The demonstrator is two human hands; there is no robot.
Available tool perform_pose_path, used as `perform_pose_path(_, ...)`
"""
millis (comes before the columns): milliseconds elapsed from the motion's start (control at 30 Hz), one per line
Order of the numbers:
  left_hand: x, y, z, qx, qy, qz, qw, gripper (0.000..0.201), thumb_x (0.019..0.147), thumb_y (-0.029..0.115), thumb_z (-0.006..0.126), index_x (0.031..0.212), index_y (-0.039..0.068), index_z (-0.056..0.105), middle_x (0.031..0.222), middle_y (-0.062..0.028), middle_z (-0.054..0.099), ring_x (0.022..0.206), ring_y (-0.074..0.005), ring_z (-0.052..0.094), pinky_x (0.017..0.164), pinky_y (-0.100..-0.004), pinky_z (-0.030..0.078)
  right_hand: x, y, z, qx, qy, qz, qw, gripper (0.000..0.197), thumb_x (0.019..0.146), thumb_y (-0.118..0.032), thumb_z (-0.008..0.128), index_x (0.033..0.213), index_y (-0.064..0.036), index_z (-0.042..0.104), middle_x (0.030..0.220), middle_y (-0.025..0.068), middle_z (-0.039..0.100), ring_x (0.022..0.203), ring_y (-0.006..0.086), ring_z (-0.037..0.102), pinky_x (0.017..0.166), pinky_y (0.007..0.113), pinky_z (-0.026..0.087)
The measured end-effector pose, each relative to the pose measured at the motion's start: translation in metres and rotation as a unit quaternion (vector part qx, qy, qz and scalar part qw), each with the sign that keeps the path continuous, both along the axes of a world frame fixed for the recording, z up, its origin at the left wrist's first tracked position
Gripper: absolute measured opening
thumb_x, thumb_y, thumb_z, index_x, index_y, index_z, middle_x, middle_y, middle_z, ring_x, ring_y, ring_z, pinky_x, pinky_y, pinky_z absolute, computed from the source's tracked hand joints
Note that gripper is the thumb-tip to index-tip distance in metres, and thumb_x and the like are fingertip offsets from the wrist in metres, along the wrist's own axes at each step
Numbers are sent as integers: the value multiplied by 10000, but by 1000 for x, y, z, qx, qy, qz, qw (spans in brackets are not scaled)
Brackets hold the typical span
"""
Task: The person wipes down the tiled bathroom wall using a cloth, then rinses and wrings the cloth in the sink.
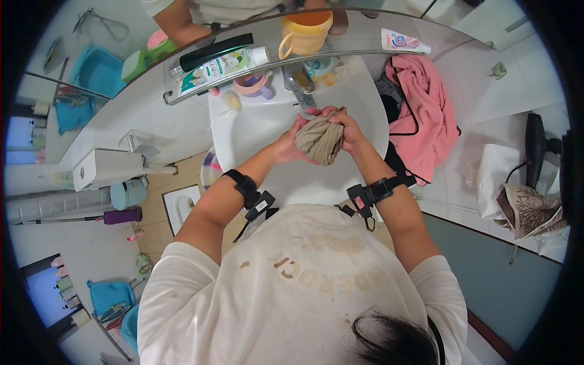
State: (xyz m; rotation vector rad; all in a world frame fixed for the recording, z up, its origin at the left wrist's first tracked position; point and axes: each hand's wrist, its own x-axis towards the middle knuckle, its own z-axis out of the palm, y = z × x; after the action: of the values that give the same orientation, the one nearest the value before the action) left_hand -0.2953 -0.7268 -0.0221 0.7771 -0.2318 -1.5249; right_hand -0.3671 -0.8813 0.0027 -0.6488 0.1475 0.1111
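Hair (392, 342), fingers (331, 111) around bunched cloth (321, 141)

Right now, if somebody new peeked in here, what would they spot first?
Probably the bunched grey-brown fabric cloth, held between the left hand and right hand over the glossy white basin. Then perhaps the fluffy pink towel with dark edging, heaped to the basin's right, and the yellow-orange handled cup on the long, narrow shelf near the top.

This looks like a home bathroom to me: white washbasin (286, 182), mirror (137, 30), a big toothpaste tube (222, 68), black hair dryer (534, 152) by the wall.
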Motion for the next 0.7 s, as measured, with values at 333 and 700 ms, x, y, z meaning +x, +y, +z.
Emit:
perform_pose_path(333,-5,-3,0,-92,42,-137,985,807,602,575,640,1210,127,355,1077,-123,476,834,-194,515,628,-265,438,6,4,9,-166,79,-53,982,154,755,-154,574,820,-27,516,805,69,528,750,190,555,670,306,466)
perform_pose_path(700,-19,-18,20,149,-285,-104,941,257,686,210,607,909,110,527,683,46,448,553,-56,413,458,-190,336,19,11,-30,-434,158,-66,884,233,704,-215,616,731,7,549,691,62,554,587,149,498,557,277,410)
